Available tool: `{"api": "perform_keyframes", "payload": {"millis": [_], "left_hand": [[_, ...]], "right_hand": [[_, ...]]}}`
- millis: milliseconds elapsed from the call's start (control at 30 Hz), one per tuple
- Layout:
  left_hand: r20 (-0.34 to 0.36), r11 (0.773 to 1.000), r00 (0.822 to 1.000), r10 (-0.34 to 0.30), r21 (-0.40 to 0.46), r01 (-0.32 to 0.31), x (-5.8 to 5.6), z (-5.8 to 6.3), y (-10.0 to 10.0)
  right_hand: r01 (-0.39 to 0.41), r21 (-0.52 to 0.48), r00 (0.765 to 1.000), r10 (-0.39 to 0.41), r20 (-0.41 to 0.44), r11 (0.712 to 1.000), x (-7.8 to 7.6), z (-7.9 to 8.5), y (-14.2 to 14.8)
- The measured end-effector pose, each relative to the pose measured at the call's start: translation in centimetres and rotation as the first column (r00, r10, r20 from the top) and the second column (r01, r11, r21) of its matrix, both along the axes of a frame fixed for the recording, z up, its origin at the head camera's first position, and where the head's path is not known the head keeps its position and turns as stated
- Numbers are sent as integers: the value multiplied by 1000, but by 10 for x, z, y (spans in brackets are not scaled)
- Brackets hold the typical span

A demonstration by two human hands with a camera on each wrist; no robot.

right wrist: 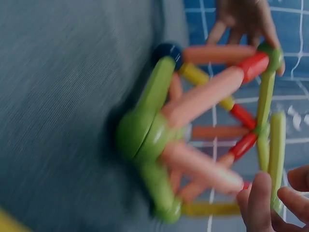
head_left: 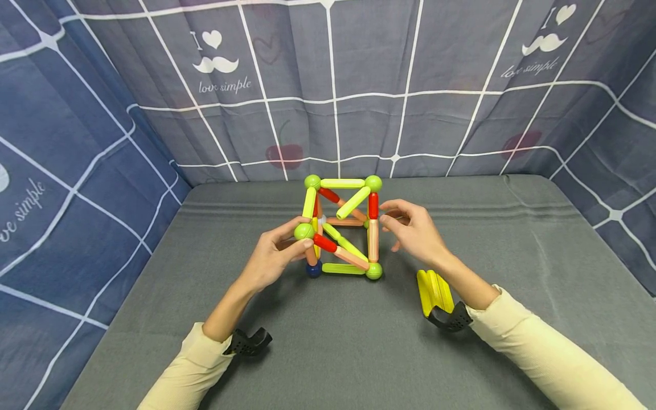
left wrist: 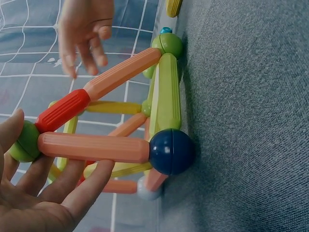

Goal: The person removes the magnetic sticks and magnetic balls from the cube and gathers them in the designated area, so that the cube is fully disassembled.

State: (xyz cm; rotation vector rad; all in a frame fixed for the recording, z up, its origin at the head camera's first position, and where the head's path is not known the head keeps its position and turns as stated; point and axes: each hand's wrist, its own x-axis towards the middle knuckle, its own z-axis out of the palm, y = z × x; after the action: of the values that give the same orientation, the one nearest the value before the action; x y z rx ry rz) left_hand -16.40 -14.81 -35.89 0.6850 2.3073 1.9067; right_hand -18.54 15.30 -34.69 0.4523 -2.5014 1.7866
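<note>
Bracing, it seems: left hand (head_left: 274,256) pinches the glossy green ball (head_left: 304,232) on the multicoloured plastic rod-and-ball frame (head_left: 352,259), nearer the far edge of the grey cloth-covered table (head_left: 348,336); right hand (head_left: 416,229) loose, empty. Next, probably: support the lime plastic rod (head_left: 353,203) at its free end.

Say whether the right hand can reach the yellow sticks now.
Likely yes: the right hand looks empty, and the yellow sticks lie nearby, mostly uncovered; the wrist mount hides their near end.

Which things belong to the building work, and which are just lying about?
Belong:
rod-and-ball frame
its green corner ball, held by the left hand
lime rod with one free end

Lying about:
yellow rods on the grey surface, perhaps spares
</note>
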Motion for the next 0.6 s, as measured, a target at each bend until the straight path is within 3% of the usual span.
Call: {"api": "perform_keyframes", "payload": {"millis": [133, 233, 433, 600], "left_hand": [[0, 1000, 1000, -1, 2, 1, 0, -1, -1], [1, 1000, 1000, -1, -1, 1, -1, 0, 0], [9, 1000, 1000, -10, 7, 10, -2, -1, 0], [18, 1000, 1000, -15, 15, 15, -2, -1, 0]], "right_hand": [[-47, -134, 993, 61, 106, 990, 1, 10, -23], [-67, -183, 982, 97, 165, 981, 1, 16, -34], [-83, -164, 960, 123, 251, 983, -6, 20, -47], [-88, -146, 954, 125, 271, 985, -10, 17, -48]]}}
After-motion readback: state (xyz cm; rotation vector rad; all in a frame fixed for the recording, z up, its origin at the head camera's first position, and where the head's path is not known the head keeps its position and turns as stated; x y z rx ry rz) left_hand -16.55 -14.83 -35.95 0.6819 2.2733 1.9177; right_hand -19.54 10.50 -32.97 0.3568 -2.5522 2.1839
